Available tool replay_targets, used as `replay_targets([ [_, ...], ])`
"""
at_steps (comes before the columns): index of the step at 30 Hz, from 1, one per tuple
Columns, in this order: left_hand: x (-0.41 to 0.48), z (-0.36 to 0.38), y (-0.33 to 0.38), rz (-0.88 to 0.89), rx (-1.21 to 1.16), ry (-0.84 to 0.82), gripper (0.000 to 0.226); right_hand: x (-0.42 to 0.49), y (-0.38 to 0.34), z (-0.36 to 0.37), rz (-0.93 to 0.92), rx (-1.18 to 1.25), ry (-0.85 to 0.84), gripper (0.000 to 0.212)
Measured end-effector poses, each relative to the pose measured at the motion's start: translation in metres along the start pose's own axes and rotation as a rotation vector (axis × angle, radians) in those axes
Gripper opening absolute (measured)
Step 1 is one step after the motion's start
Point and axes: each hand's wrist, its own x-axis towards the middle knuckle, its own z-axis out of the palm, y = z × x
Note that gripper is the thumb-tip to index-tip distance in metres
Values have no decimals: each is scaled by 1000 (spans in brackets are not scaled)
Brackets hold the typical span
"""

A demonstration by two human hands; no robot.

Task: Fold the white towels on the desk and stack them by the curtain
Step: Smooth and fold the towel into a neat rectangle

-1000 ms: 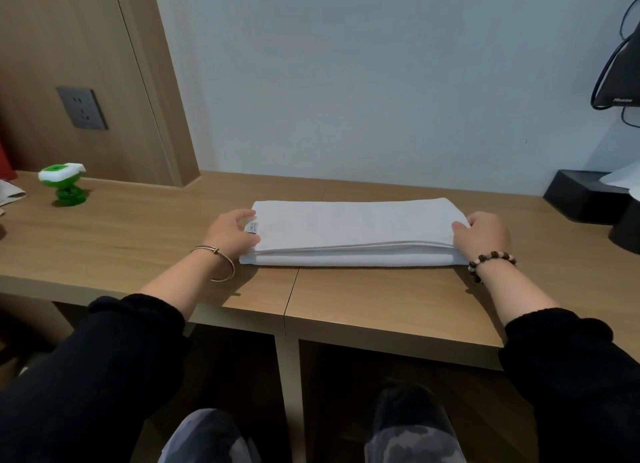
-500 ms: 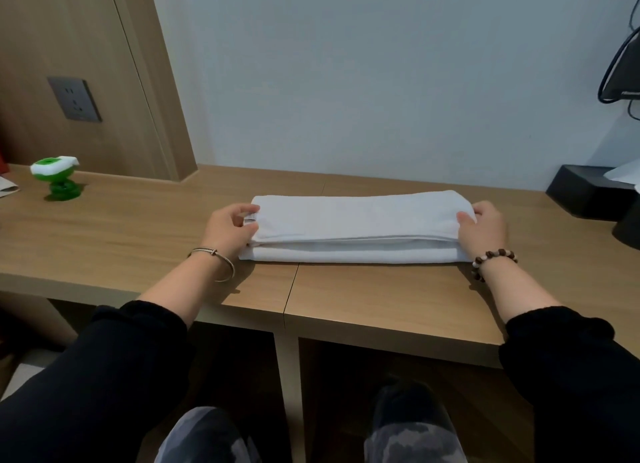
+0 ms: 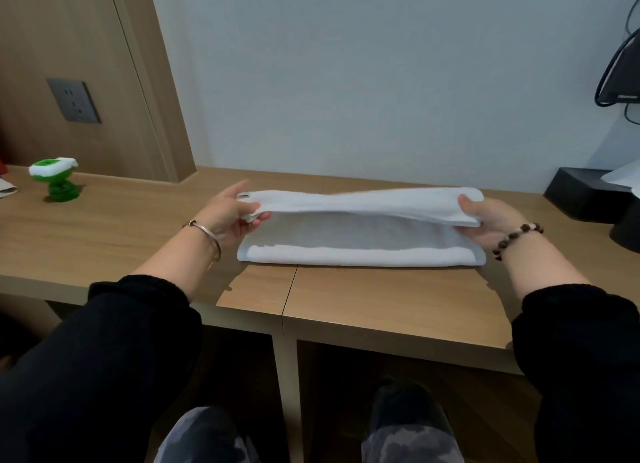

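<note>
Lettering on the black device at the top right is too small to read. The white towel lies mid-way along the desk, bottom layer flat. The left hand and right hand each pinch an end of the upper fold, held above the lower one. Bare wood runs left to a green toy and forward to the front edge.

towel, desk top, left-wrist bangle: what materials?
towel: soft woven cloth, probably cotton terry; matte white, sags where lifted.
desk: wood-grain laminate or veneer, satin; even grain, sharp panel seam.
bangle: thin metal, silver-toned, polished; glints.
</note>
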Motion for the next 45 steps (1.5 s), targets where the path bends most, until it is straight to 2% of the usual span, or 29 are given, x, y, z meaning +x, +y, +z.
replay_targets([
  [1,0,-1,-3,2,0,-4,64,0,3,-1,-20,23,18,39],
  [3,-1,-5,-11,-40,71,-15,66,-2,9,0,-3,-99,88,39],
  [8,0,-10,-13,-100,270,-6,62,3,4,-5,-37,-624,215,36],
  [12,-1,-10,-12,-68,512,23,60,-8,3,-6,-48,-1001,191,23],
  [18,-4,-9,-14,107,951,31,43,-15,16,-4,-173,-1086,223,32],
  [21,-6,-8,-13,106,1161,6,51,-23,14,1,-138,-1191,156,21],
  [23,-7,-10,-8,54,1280,-64,37,-27,12,4,-104,-1274,90,17],
  [25,-10,-12,2,16,1514,-109,16,-29,11,6,-90,-1297,25,24],
  [26,-11,-11,7,12,1663,-97,16,-29,11,7,-92,-1291,-3,27],
  [28,-8,-6,9,104,1880,20,36,-29,13,11,-100,-1280,-34,30],
  [30,-8,14,0,319,1865,78,49,-28,14,15,-107,-1263,-57,29],
  [32,-10,42,-16,512,1755,-61,48,-27,15,17,-88,-1197,-102,26],
  [33,-12,55,-24,533,1699,-144,48,-25,14,16,-55,-1138,-118,25],
  [35,-12,70,-36,451,1616,-242,48,-24,13,14,14,-1052,-97,25],
  [37,-11,73,-47,418,1647,-267,49,-28,15,17,15,-1103,17,37],
  [39,-12,72,-56,453,1722,-281,52,-34,24,24,-135,-1304,226,55],
  [40,-12,71,-58,473,1742,-286,53,-39,29,31,-309,-1421,321,58],
  [41,-13,70,-60,488,1751,-292,53,-45,35,39,-528,-1486,341,53],
  [42,-13,69,-60,499,1756,-295,54,-50,40,47,-718,-1473,267,42],
  [43,-12,68,-61,505,1761,-298,54,-55,44,56,-823,-1429,127,32],
  [45,-12,67,-61,523,1782,-308,57,-61,52,69,-829,-1394,-157,23],
])
